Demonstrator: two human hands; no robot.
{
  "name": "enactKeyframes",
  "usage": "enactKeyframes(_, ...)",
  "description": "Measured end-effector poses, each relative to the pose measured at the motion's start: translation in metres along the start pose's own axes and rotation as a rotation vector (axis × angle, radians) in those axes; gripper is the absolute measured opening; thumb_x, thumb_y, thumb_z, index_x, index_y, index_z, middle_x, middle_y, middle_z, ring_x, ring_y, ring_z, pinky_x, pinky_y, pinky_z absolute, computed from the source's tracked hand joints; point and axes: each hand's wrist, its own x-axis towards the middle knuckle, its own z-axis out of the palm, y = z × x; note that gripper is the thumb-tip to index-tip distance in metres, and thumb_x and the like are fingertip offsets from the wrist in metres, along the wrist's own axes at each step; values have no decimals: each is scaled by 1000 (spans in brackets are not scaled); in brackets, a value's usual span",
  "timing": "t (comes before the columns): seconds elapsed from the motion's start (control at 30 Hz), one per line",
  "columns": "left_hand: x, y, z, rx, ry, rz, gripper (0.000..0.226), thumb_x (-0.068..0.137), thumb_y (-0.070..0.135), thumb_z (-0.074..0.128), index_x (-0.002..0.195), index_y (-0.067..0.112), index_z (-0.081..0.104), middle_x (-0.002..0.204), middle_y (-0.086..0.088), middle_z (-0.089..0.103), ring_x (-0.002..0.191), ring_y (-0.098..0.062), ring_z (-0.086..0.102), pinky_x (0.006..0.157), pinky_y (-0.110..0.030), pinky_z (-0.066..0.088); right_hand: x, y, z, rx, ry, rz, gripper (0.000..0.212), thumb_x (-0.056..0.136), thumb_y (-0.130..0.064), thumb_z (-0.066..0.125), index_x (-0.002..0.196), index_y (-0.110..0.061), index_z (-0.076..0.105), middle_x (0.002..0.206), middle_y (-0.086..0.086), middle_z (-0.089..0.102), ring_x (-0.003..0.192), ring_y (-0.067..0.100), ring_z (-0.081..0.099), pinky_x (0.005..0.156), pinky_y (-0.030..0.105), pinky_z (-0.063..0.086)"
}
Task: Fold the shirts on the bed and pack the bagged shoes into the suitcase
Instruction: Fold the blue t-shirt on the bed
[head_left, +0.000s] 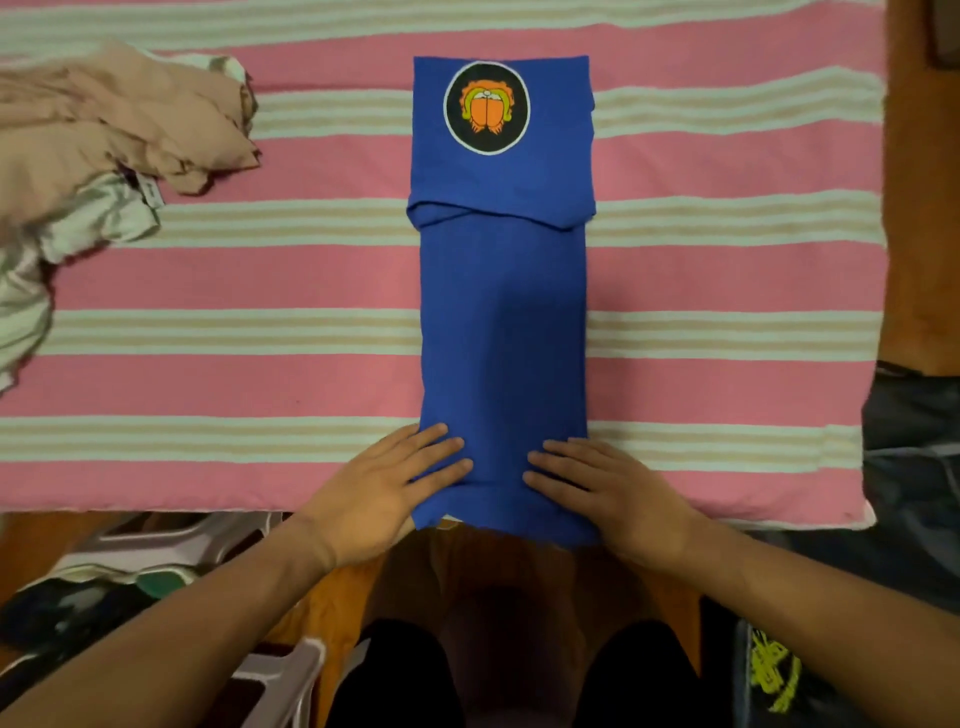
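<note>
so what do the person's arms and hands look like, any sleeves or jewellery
Both forearms are bare as far as the picture shows, with no sleeve in view. The left hand and right hand wear no gloves, and no rings, watch or bracelet show on the fingers or wrists. No markings are visible on either arm.

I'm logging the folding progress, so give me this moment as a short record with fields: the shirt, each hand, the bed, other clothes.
shirt: blue shirt folded into a long narrow strip, round printed emblem at the far end
left hand: left hand flat on the shirt's near end
right hand: right hand flat on the same end
bed: pink striped bedspread
other clothes: unfolded beige and pale garments heaped at far left
</note>
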Motion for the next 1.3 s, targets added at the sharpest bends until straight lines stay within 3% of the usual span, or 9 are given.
enactKeyframes(0.13, 25, 23, -72, -669, 325, -498, 35, 102, 41, 53, 116, 15, 72, 125, 2, 70, 120, 8, 54, 110, -23, 36, 20, -17, -64, 376, 347, 391, 26, 87, -17, 57, 112, -23, 65, 98, -4, 72, 86, 17, 67, 76, 32, 51)
enactKeyframes(0.2, 70, 9, -110, -934, 445, -798, 32, 100, 42, 58, 103, 14, 71, 103, -4, 75, 91, -2, 64, 84, -27, 48, 64, 2, -95, 546, 444, 704, 18, 92, -17, 67, 106, -27, 61, 85, -14, 65, 74, 12, 61, 67, 30, 48)
enactKeyframes(0.4, 159, -65, -103, -1053, 281, -1221, 57, 89, 50, 66, 126, 8, 54, 117, -15, 66, 93, -27, 64, 86, -41, 54, 144, 79, -101, 735, 296, 1150, 38, 93, -23, 65, 128, -12, 54, 118, 3, 63, 108, 27, 61, 78, 30, 40)
enactKeyframes(0.57, 147, -34, -68, -883, 379, -1353, 29, 103, 36, 51, 99, 7, 54, 90, -5, 59, 87, -30, 56, 75, -34, 38, 129, 40, -67, 655, 333, 1330, 38, 100, -31, 57, 127, -5, 51, 119, 12, 61, 105, 32, 59, 80, 35, 42)
enactKeyframes(0.67, 128, -18, -54, -856, 420, -1331, 26, 103, 24, 52, 81, 10, 53, 75, -3, 58, 79, -30, 56, 69, -34, 38, 112, 23, -48, 682, 353, 1366, 33, 101, -24, 55, 128, -6, 56, 124, 13, 63, 112, 35, 60, 87, 36, 44)
enactKeyframes(0.87, 89, 29, -48, -656, 337, -1288, 14, 101, 21, 55, 88, 15, 54, 91, -9, 63, 89, -35, 61, 71, -37, 42, 75, -5, -45, 606, 203, 1391, 17, 96, -25, 60, 106, -13, 51, 108, 7, 60, 93, 28, 58, 79, 38, 46)
enactKeyframes(1.0, 84, 30, -52, -131, 386, -747, 32, 99, 25, 54, 127, 11, 61, 128, -11, 58, 119, -30, 55, 101, -43, 47, 74, -8, -41, 107, 288, 952, 37, 97, -21, 53, 132, -9, 53, 134, 12, 52, 116, 33, 55, 90, 44, 51)
enactKeyframes(1.1, 103, 14, -43, 112, 113, -332, 60, 105, 44, 39, 157, 14, 34, 165, -11, 25, 154, -32, 18, 124, -49, 22, 82, 15, -24, -202, 62, 504, 57, 99, -35, 42, 148, -7, 43, 158, 16, 37, 145, 36, 34, 116, 51, 33)
enactKeyframes(1.3, 118, -45, -18, 276, -224, -326, 73, 97, 69, 1, 157, 32, -16, 168, -4, -19, 152, -28, -26, 127, -48, -4, 85, 68, -21, -291, -195, 431, 71, 101, -58, 29, 160, -18, 23, 168, 9, 11, 155, 30, 7, 122, 54, 15)
